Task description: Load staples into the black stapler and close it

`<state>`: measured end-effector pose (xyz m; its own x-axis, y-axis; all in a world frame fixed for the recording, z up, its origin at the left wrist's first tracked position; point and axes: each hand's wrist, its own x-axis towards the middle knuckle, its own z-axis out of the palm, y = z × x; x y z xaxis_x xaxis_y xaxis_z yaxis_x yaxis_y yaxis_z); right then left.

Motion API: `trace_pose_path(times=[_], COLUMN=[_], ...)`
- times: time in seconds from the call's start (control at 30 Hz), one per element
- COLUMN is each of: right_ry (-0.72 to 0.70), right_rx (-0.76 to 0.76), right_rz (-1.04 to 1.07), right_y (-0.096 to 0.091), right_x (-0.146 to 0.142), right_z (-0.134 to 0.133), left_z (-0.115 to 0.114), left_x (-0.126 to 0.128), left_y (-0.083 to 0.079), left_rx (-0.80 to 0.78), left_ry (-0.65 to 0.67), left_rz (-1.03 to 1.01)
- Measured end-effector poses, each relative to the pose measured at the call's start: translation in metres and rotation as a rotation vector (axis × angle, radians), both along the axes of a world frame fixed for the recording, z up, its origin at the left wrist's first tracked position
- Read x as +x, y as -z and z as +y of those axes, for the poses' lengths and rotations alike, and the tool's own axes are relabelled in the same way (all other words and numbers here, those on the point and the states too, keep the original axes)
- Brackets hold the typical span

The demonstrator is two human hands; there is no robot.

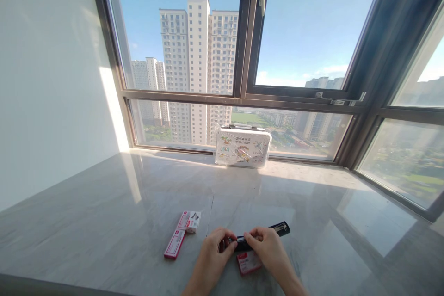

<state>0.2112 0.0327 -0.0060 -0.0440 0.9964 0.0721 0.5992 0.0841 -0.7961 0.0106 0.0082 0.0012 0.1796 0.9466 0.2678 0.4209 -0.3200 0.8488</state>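
A black stapler (281, 228) lies swung open across both hands, its far end sticking out beyond my right hand. My left hand (214, 249) is closed in a pinch at the stapler's left end. On its middle, the thumb and fingers of my right hand (266, 244) are closed too. Whether staples sit between the fingertips I cannot tell. Just below the stapler, partly covered by my right hand, is a small red and white box (247, 264).
Left of my hands lie two slim pink and white boxes (174, 244) and a small white box (194, 223) with a stapler picture. A white cartoon-printed case (243, 149) in clear plastic stands against the window. The marble-look sill (114, 236) meets a wall at left.
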Motion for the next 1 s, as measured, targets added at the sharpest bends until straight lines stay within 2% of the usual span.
trace_pose_path(times=[0.17, 0.47, 0.73, 0.87, 1.0], right_ry=[-0.005, -0.025, -0.11, -0.131, -0.148], right_rx=[0.018, 0.079, 0.213, 0.224, 0.216], right_rz=[0.066, 0.127, 0.004, -0.054, -0.048], right_y=[0.008, 0.008, -0.016, -0.026, -0.029], right_x=[0.002, 0.006, -0.001, -0.004, -0.006], right_z=[-0.004, -0.017, -0.027, -0.022, -0.018], left_z=[0.0, -0.004, -0.004, -0.004, -0.002], left_x=[0.001, 0.002, 0.002, 0.001, 0.001], left_y=[-0.001, -0.003, -0.005, -0.004, -0.001], left_rx=[-0.003, 0.013, -0.016, -0.041, -0.038], left_ry=[-0.006, -0.026, -0.035, -0.037, -0.037], left_rz=[0.013, 0.041, 0.038, 0.033, 0.027])
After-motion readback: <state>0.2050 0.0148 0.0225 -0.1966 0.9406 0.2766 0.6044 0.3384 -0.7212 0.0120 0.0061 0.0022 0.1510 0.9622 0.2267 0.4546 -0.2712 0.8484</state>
